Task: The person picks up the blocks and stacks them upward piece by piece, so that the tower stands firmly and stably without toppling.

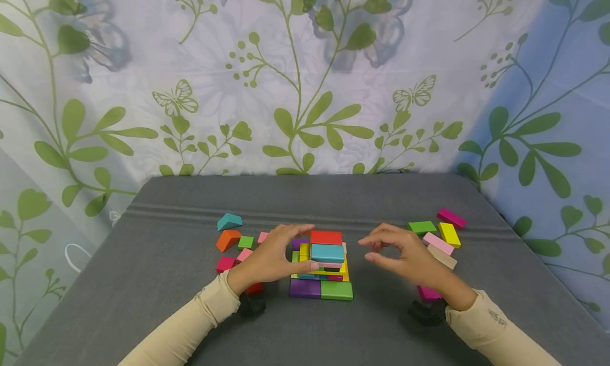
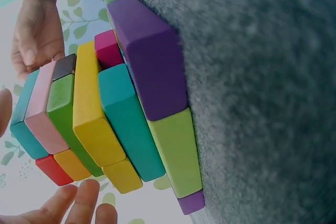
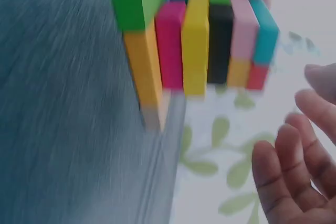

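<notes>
A stepped stack of coloured wooden blocks stands on the grey table between my hands. A teal block (image 1: 327,253) and a red block (image 1: 326,237) lie side by side on top. Purple (image 1: 305,288) and green (image 1: 337,290) blocks form the front of its base. Middle layers show a yellow block (image 2: 86,103), a pink one (image 2: 44,108), a magenta one (image 3: 170,45) and a black one (image 3: 219,40). My left hand (image 1: 274,255) curves around the stack's left side, thumb in front, fingers spread. Off to the right, my right hand (image 1: 405,252) hovers with loosely bent fingers, holding nothing.
Loose blocks lie left of the stack, among them a teal one (image 1: 230,221) and an orange one (image 1: 229,240). More are scattered at right, including green (image 1: 421,227), yellow (image 1: 449,234) and magenta (image 1: 451,217) blocks. A leaf-patterned curtain (image 1: 305,90) hangs behind the table (image 1: 190,196).
</notes>
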The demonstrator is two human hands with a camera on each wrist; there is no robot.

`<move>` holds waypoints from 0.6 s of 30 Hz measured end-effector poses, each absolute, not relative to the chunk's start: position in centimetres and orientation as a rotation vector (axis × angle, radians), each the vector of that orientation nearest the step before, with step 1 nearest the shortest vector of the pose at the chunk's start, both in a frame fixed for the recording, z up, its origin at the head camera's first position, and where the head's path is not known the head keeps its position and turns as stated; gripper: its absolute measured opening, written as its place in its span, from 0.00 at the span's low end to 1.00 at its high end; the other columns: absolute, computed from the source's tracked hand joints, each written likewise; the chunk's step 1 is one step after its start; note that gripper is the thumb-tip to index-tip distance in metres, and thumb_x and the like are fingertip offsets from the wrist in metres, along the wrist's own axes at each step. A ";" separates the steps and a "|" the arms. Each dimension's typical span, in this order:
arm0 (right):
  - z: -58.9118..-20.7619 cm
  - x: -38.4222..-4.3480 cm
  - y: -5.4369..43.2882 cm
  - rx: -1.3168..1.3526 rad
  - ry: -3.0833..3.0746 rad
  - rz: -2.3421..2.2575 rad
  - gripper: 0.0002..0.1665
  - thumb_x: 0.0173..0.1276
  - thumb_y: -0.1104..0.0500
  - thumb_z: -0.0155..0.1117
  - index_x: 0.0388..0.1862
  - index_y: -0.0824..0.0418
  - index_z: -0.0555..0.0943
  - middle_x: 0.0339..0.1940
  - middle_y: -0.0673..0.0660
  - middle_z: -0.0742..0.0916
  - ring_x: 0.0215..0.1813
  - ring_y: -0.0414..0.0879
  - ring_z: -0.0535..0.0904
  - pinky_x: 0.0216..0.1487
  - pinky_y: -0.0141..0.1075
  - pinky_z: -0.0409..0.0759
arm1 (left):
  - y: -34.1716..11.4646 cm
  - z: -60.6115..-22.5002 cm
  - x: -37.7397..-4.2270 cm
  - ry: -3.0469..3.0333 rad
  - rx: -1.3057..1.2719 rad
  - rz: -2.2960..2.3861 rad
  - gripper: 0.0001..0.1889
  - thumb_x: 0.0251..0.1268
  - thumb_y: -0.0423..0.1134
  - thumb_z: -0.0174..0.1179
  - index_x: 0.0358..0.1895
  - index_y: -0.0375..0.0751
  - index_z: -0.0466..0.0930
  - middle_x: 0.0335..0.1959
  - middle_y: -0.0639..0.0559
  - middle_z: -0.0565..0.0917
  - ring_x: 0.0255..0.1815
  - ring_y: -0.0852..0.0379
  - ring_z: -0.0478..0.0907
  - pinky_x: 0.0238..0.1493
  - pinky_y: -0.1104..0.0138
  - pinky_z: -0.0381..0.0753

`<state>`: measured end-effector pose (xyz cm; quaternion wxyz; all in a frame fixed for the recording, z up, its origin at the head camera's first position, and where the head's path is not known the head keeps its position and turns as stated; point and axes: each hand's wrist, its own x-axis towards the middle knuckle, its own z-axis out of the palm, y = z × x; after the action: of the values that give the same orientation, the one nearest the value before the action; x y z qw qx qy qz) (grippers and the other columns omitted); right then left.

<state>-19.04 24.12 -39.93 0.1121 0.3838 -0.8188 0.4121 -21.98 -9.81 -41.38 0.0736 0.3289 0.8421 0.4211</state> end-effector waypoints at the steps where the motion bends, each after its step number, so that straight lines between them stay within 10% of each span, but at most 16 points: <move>1: -39.7 -18.9 24.9 1.128 -2.415 1.227 0.21 0.66 0.73 0.77 0.55 0.58 0.91 0.43 0.49 0.88 0.40 0.41 0.80 0.39 0.36 0.81 | -9.8 -41.4 -21.9 2.529 0.991 1.271 0.42 0.69 0.54 0.74 0.81 0.40 0.70 0.75 0.45 0.77 0.74 0.41 0.70 0.71 0.37 0.72; 18: -39.9 -17.2 38.3 1.066 -3.068 1.090 0.14 0.67 0.67 0.79 0.50 0.64 0.87 0.43 0.46 0.88 0.40 0.37 0.80 0.37 0.34 0.83 | -9.6 -41.4 -21.8 2.567 0.990 1.260 0.39 0.70 0.52 0.74 0.78 0.38 0.74 0.70 0.45 0.81 0.71 0.43 0.73 0.69 0.40 0.75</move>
<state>-17.24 38.35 -39.95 -0.1415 0.3081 -0.8864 0.3151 -21.78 -9.62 -41.40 0.0578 0.3267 0.8467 0.4159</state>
